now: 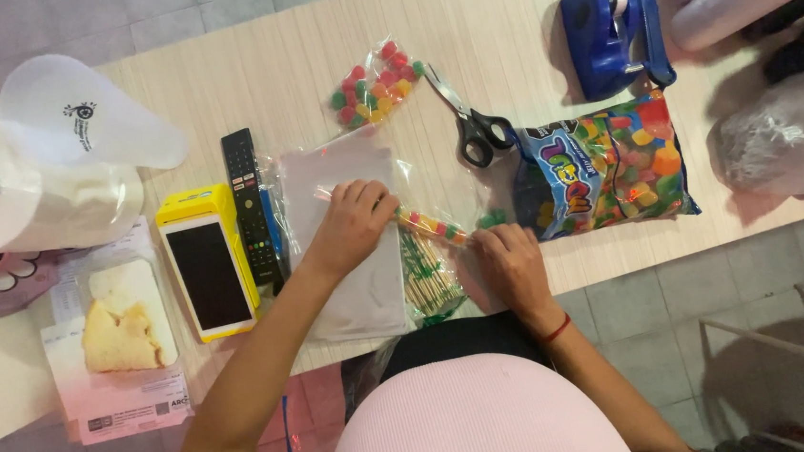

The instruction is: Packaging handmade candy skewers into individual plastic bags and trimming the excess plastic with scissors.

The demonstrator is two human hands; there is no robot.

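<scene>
My left hand (352,222) rests on a stack of clear cellophane bags (342,259) and pinches one end of a skewer of coloured gumdrops (431,225). My right hand (512,263) holds the skewer's other end, near the table's front edge. A bundle of wooden skewers in a green-printed wrapper (426,281) lies under the two hands. A few loose green gumdrops (490,218) sit just beyond my right hand.
A big bag of gumdrops (608,167), scissors (470,120), a small filled candy bag (374,85) and a blue tape dispenser (611,32) lie farther back. At left are a remote (249,204), a yellow card terminal (204,265), a paper roll (7,190) and a sandwich on a tray (123,324).
</scene>
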